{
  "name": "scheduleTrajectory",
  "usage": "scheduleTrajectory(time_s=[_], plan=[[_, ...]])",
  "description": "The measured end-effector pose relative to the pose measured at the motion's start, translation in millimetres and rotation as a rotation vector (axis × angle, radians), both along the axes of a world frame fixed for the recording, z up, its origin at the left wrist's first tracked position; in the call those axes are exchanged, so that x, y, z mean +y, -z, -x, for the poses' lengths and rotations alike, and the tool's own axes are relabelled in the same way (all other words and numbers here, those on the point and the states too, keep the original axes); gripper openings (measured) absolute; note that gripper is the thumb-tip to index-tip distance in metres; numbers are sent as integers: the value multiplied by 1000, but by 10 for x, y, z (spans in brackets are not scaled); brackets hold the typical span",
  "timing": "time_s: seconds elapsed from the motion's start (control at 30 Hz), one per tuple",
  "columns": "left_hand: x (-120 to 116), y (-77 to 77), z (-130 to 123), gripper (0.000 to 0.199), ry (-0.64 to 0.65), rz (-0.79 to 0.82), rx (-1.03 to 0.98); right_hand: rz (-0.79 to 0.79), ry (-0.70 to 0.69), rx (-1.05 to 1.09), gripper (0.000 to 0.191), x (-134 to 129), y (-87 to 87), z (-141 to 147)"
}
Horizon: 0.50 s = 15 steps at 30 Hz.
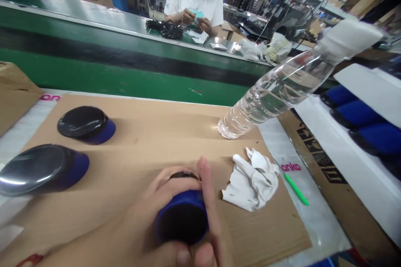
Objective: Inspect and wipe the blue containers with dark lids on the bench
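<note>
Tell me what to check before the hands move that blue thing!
1. Blue part gripped: ok, fingers wrap it.
2. Which hand holds it: cannot tell.
3. Cloth near: ok, right beside the part.
4. Bottle out of the way: ok, standing behind the cloth.
5. Two other blue parts apart: ok, resting left on the cardboard.
6. Green pen safe: not ok, lies at the cardboard's edge.

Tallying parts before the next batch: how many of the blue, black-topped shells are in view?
At least 6: two loose blue shells with glossy black tops on the cardboard at left, one in the hand, three in the right rack; more may be hidden.
</note>
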<state>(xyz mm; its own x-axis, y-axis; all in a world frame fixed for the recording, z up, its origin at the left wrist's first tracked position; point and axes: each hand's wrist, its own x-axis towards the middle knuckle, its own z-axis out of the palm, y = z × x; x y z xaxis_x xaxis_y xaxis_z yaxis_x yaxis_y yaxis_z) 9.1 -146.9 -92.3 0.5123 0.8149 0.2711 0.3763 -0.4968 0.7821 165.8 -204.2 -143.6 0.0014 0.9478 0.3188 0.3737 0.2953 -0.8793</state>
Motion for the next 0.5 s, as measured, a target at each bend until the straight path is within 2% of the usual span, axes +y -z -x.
scheduleTrajectory(time_s=[0.1, 0.23, 0.3, 0.4, 0.47, 0.5], plan=[[-44, -34, 30, 60, 45, -101, 49, -144, 5, -71, 92, 64, 178, -39], [-73, 46, 44, 66, -34, -232, 14, -274, 23, -87, 96, 122, 294, -65], [-76, 122, 18, 60, -86, -254, -53, -288, 71, -120, 106, 101, 243, -33], [-90, 206, -39, 48, -101, -279, -131, -159, 184, -153, 112, 34, 67, 50], [-114, 225, -66, 43, -111, -209, -167, -92, 202, -109, 114, -3, -51, 99], [-127, 225, -72, 38, -156, -158, -193, -93, 189, -94, 116, -16, -94, 116]])
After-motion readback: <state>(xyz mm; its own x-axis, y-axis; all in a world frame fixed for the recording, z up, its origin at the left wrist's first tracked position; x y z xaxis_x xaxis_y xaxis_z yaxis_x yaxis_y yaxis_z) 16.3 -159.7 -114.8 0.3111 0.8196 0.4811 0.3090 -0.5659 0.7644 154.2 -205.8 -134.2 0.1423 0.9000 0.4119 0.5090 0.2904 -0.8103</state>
